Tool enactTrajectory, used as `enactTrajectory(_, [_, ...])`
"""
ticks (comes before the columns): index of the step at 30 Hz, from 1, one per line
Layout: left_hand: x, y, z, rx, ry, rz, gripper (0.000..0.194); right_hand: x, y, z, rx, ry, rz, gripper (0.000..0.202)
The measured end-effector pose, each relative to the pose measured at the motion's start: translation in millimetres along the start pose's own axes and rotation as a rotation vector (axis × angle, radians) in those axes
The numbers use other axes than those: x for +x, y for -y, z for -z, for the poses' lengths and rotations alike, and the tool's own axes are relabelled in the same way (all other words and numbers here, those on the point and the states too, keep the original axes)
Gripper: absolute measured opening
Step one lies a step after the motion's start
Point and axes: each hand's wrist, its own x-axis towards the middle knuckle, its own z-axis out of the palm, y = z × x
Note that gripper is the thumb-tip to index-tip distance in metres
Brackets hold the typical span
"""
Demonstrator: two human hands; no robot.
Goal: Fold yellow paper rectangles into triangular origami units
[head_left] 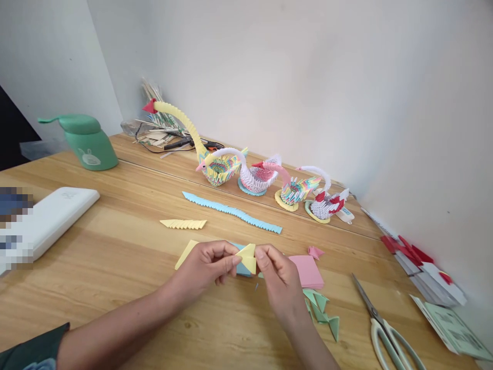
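Observation:
Between both hands is a small folded piece of yellow paper [248, 257]. The fingertips of my left hand [210, 262] pinch its left side, while my right hand [278, 272] grips its right edge with thumb and forefinger. Behind the hands lies blue paper [243, 269], mostly covered. A yellow paper sheet [185, 255] shows past my left wrist. Just right of my right hand sit a stack of pink paper squares [308, 271], a folded pink piece [316, 252] and several green folded triangles [321, 310].
A yellow strip of joined folds [183, 224] and a long blue one [231, 210] lie farther back. Several paper swans [256, 180] stand near the wall. Scissors [379, 321] rest at right. A green bottle [89, 144] and a white box-like object [63, 216] are at left.

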Motion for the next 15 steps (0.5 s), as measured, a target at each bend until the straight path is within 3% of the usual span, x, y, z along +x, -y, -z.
enactTrajectory(4, [-0.1,-5.6,2.3,-0.055,-0.09,-0.013,0.022,0.4,-1.7,1.8,0.193,0.04,-0.062,0.031])
enactTrajectory(7, [-0.2,-5.8,2.2,-0.089,-0.088,-0.028,0.019,1.5,-5.9,2.0,0.153,0.087,-0.054,0.021])
enactTrajectory(11, [0.9,-2.2,2.5,-0.22,-0.018,0.061,0.032,1.6,-7.4,2.5,-0.061,-0.089,0.113,0.004])
enactTrajectory(15, [0.9,0.0,3.9,-0.342,0.135,0.186,0.038,-0.9,-6.1,-0.6,-0.189,-0.151,0.317,0.017])
